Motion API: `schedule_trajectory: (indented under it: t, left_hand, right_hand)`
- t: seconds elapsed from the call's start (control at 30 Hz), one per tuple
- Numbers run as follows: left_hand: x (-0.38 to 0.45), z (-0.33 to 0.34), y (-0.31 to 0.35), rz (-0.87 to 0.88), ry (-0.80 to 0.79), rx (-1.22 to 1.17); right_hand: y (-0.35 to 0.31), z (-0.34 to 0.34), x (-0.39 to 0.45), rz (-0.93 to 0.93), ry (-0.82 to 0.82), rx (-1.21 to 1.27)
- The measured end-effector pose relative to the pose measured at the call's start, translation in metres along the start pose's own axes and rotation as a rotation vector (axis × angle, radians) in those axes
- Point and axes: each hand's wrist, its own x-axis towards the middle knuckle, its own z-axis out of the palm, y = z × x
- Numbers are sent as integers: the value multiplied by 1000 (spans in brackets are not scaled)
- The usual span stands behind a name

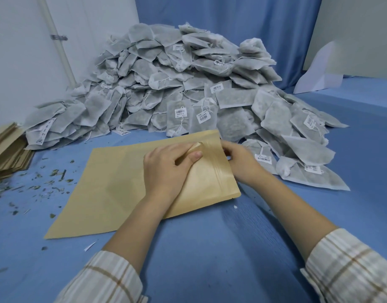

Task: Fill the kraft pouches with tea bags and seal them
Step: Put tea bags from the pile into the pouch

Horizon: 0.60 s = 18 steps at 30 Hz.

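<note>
Our left hand (166, 169) pinches the top panel of the kraft pouch (122, 184) at its mouth. Our right hand (238, 160) grips the mouth's edge. The pouch lies flat mid-tabletop (210, 248), before the tea bags (177, 84) heaped at the far edge.

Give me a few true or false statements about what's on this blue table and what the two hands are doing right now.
1. Both hands are at the zip end of the kraft pouch. True: the left hand and right hand pinch its mouth.
2. The tea bags are stacked in a neat box. False: they lie in a loose heap.
3. Spare pouches sit at the left edge. True.
4. The tablecloth is red. False: it is blue.
5. Loose tea crumbs lie left of the pouch. True.
</note>
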Motion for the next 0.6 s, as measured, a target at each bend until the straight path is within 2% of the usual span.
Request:
schedule_trajectory:
  t: [0.07,0.1,0.13,0.2,0.23,0.3,0.4,0.47,0.53,0.6]
  left_hand:
    - [1,-1,-3,-30,41,76]
    - [1,-1,-4,-46,64,105]
    - [1,-2,-5,-59,82,123]
    - [1,-2,-6,-75,97,138]
    - [2,-2,-7,-78,98,143]
    - [2,-2,-8,-84,96,154]
    - [2,-1,-10,-86,105,162]
    - [4,-2,-13,-99,110,170]
    - [5,-3,-16,-116,116,171]
    - [4,-2,-16,-117,120,169]
  right_hand:
    - [10,-6,4,52,271,-271]
    - [17,-10,5,149,306,-502]
    - [25,-13,5,287,255,-718]
    - [32,-15,3,516,121,-908]
    - [34,-14,3,542,98,-919]
    - [34,-11,4,444,124,-859]
    - [29,-9,5,238,282,-578]
    - [23,-6,5,170,433,-282]
    - [18,-9,7,203,476,187]
    - [10,-13,9,301,385,760]
